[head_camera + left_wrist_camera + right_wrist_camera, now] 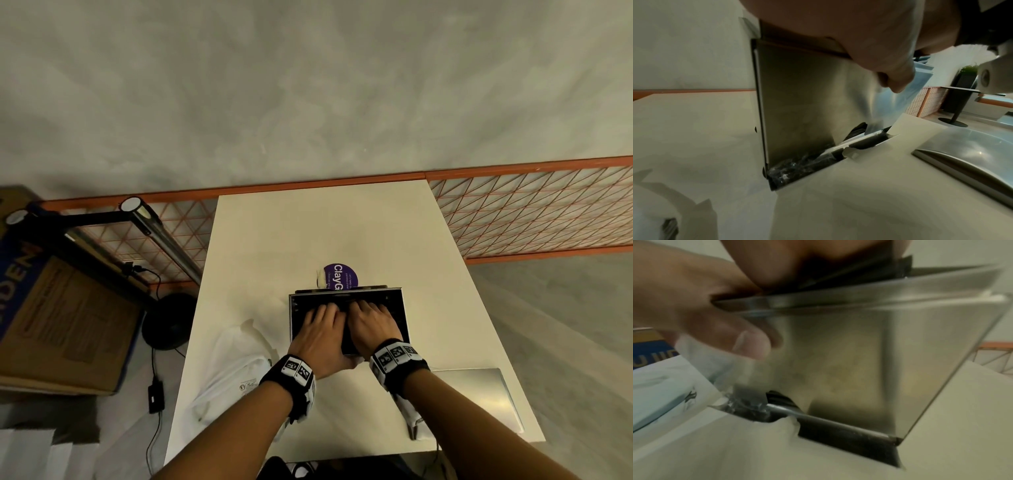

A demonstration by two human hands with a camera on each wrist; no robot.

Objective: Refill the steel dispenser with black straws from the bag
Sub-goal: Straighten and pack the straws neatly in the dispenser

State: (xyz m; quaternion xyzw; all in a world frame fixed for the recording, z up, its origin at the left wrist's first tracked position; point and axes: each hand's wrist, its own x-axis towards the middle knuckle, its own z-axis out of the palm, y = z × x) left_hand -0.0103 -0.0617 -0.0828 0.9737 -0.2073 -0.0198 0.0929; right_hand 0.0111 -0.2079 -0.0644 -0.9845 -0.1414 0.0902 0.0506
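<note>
The steel dispenser [401, 308] stands open-topped on the white table [308, 233], its inside dark with black straws [303, 305]. Both hands reach into its top side by side. My left hand [323, 313] lies over the straws, and its thumb [895, 76] pinches the clear straw bag [891, 105] against the front wall [801, 100]. My right hand [366, 308] grips a bundle of black straws [898, 267] at the rim. The bag's film [701, 353] hangs to the tray slot [849, 433], where more straws show.
The dispenser's steel lid [479, 394] lies on the table's near right corner. A white plastic bag [233, 370] sits at the left edge, and a purple round label [342, 275] behind the dispenser. A cardboard box [61, 315] and lamp [154, 233] stand off the table's left.
</note>
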